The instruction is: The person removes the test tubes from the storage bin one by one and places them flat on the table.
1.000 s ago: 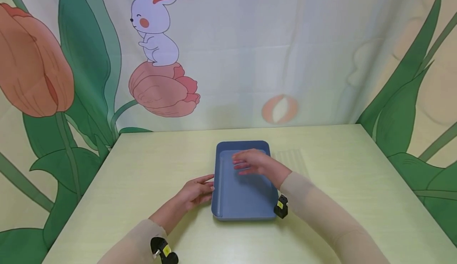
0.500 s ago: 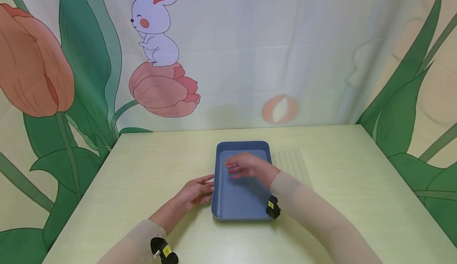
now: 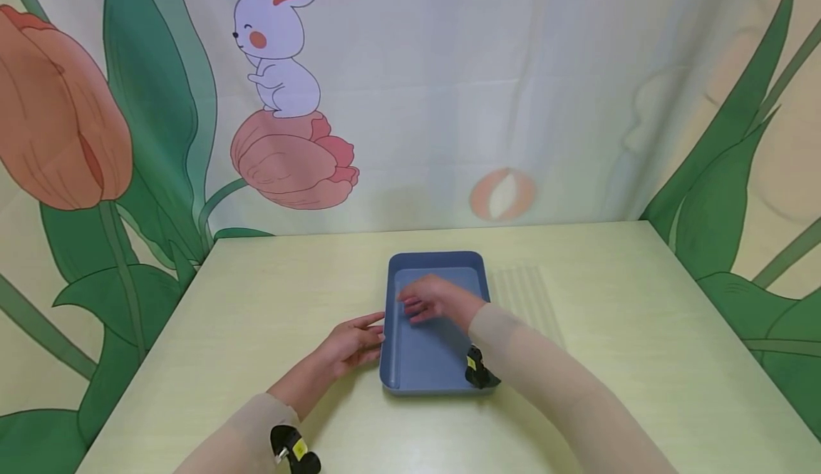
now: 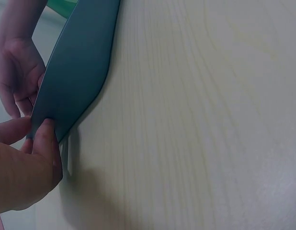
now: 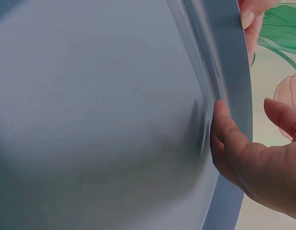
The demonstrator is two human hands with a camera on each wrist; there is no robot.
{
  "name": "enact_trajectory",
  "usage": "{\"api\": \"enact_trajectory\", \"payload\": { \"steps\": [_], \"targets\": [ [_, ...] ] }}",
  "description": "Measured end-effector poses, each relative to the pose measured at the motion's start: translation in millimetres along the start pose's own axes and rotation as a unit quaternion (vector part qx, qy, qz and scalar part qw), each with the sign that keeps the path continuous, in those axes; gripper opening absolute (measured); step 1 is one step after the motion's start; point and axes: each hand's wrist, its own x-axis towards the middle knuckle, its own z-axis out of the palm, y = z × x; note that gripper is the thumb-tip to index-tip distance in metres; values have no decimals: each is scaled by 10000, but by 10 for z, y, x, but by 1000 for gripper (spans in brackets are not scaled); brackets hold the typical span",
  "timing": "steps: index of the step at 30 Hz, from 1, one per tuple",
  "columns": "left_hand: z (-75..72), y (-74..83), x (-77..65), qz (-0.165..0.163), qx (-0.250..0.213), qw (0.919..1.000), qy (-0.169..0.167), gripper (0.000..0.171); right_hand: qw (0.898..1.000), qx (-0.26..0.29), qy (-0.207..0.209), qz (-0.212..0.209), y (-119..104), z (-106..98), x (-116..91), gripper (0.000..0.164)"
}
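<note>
A blue rectangular tray [image 3: 442,360] lies lengthwise on the table. My left hand [image 3: 349,346] is at its left side, fingertips touching the outside of the wall, as the left wrist view also shows. Over the tray's interior is my right hand [image 3: 432,299], with the thumb apart from the fingers and nothing seen between them. In the right wrist view, its fingers [image 5: 229,136] come close to a clear, narrow rod-like strip [image 5: 200,43] along the tray's left inner wall. Whether they touch it, I cannot tell.
Several clear ribbed strips or rods [image 3: 526,292] lie side by side on the pale table [image 3: 269,303], just right of the tray. A printed curtain [image 3: 410,103] with a rabbit and tulips hangs behind the far edge. Black cameras [image 3: 295,449] sit on both wrists.
My right hand has moved left and slightly nearer over the tray, toward its left inner wall. My left hand and the tray have stayed in place.
</note>
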Motion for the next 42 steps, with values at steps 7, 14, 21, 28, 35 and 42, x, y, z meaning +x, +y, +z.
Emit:
{"api": "enact_trajectory", "payload": {
  "steps": [7,14,21,28,35,42],
  "targets": [
    [18,8,4,11,-8,10000,9,57,9998,-99,88,-155,105,-24,283,49],
    [13,12,2,37,3,10000,-19,58,9995,320,28,-57,691,-253,1775,35],
    [25,23,-10,-27,9,10000,13,58,9986,403,325,-129,638,-141,1675,42],
    [16,26,-11,-61,0,9999,106,58,9955,435,846,-35,740,-51,2010,55],
    [14,11,-11,-52,-23,9999,120,58,9941,459,985,-71,839,-33,2204,50],
    [20,10,-12,-59,26,9999,139,57,9943,405,982,-128,956,-87,2503,64]
  ]
}}
